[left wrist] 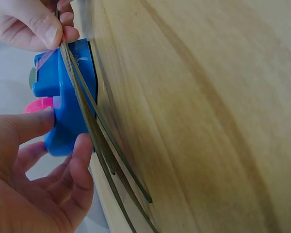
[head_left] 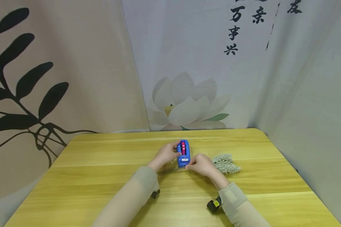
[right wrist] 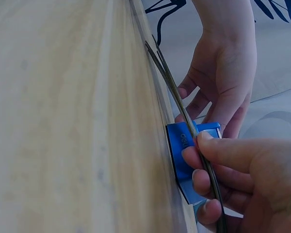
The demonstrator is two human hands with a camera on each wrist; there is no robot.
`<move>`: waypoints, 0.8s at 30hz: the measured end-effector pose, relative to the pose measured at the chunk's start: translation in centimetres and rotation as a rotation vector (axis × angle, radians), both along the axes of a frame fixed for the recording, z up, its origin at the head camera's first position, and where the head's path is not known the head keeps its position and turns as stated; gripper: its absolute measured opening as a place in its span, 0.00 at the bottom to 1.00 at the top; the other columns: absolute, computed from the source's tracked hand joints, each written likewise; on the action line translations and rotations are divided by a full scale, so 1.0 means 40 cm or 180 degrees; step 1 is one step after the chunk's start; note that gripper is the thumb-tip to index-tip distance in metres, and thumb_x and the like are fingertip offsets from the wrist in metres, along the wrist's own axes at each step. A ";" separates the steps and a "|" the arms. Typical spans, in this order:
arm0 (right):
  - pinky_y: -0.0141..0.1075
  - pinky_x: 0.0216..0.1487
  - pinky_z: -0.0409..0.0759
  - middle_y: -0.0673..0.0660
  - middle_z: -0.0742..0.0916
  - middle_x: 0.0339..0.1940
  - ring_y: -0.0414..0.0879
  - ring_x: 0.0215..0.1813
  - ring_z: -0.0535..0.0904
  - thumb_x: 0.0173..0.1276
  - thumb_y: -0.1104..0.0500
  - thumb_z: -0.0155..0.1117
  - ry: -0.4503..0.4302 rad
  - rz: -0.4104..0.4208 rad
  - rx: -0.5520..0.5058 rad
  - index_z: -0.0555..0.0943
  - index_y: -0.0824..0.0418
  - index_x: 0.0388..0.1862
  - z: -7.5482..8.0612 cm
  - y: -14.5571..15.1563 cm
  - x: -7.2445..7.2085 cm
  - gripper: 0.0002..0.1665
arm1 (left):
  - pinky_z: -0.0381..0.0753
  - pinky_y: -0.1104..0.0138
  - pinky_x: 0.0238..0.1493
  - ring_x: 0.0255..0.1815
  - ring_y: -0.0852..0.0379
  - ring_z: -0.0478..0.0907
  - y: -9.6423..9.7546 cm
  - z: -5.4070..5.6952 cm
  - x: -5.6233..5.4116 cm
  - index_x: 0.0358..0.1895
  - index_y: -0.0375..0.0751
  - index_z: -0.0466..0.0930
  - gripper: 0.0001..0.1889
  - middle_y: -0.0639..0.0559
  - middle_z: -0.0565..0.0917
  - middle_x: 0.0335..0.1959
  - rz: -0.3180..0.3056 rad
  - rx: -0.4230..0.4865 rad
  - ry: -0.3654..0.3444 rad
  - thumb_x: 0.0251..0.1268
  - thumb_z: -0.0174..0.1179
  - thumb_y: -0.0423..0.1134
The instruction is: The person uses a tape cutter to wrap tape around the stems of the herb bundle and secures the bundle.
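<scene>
A blue tape dispenser (head_left: 183, 163) with a pink tape core stands on the wooden table. My left hand (head_left: 167, 154) grips its side, thumb and fingers about the body. In the left wrist view, a strip of pale purple tape (left wrist: 47, 59) shows at the dispenser's cutter end. My right hand (head_left: 202, 164) pinches a thin bundle of stems (right wrist: 175, 94) between thumb and fingers, close in front of that end. The stems' cut ends spread past the dispenser toward the left. Their pale grey-green flower heads (head_left: 226, 164) lie to the right, partly behind my right hand.
The yellow wooden table (head_left: 102, 183) reaches back to a printed curtain (head_left: 182, 56), with another curtain along the right side. Dark wrist-camera units (head_left: 213, 205) sit beneath both sleeves.
</scene>
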State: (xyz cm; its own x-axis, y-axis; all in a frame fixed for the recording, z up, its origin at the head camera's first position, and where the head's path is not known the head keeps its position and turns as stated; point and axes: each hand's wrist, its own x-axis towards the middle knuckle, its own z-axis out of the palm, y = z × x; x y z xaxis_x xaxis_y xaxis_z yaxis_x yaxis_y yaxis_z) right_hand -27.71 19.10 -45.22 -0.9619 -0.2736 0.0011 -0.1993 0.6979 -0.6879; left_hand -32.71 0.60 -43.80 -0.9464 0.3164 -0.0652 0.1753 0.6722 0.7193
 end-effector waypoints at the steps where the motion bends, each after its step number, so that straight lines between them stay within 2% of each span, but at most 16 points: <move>1: 0.35 0.26 0.69 0.47 0.85 0.22 0.41 0.22 0.72 0.61 0.56 0.72 0.0002 0.0011 0.0003 0.88 0.57 0.24 0.000 0.001 -0.001 0.08 | 0.75 0.51 0.57 0.58 0.45 0.75 0.000 0.000 -0.001 0.73 0.54 0.63 0.33 0.40 0.76 0.62 -0.0001 0.0005 -0.0010 0.66 0.63 0.40; 10: 0.33 0.23 0.64 0.49 0.85 0.20 0.40 0.20 0.68 0.62 0.56 0.71 0.0024 0.0068 0.0003 0.88 0.59 0.23 0.007 0.006 0.001 0.10 | 0.73 0.51 0.58 0.59 0.45 0.74 0.004 0.004 -0.002 0.74 0.54 0.62 0.33 0.40 0.75 0.62 -0.0004 0.0012 -0.0045 0.66 0.63 0.41; 16: 0.33 0.24 0.66 0.48 0.86 0.22 0.40 0.21 0.69 0.62 0.57 0.71 0.0001 0.0059 -0.0020 0.88 0.59 0.24 0.005 0.003 0.002 0.09 | 0.73 0.50 0.58 0.59 0.45 0.74 0.002 0.007 0.000 0.74 0.51 0.62 0.34 0.40 0.75 0.62 -0.0015 0.0040 -0.0066 0.66 0.63 0.40; 24: 0.35 0.25 0.69 0.48 0.86 0.22 0.41 0.23 0.71 0.61 0.56 0.72 -0.0006 0.0030 -0.0048 0.88 0.58 0.24 -0.003 0.001 -0.001 0.08 | 0.72 0.51 0.59 0.61 0.45 0.74 0.001 -0.002 -0.002 0.74 0.52 0.61 0.34 0.41 0.75 0.63 -0.0012 0.0017 -0.0039 0.66 0.63 0.40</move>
State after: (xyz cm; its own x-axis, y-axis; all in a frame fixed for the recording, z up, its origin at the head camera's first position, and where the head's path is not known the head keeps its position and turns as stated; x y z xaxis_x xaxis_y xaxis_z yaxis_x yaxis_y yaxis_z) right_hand -27.76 19.15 -45.33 -0.9592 -0.2825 0.0034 -0.2044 0.6855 -0.6988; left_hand -32.78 0.65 -43.86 -0.9443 0.3205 -0.0750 0.1690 0.6677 0.7250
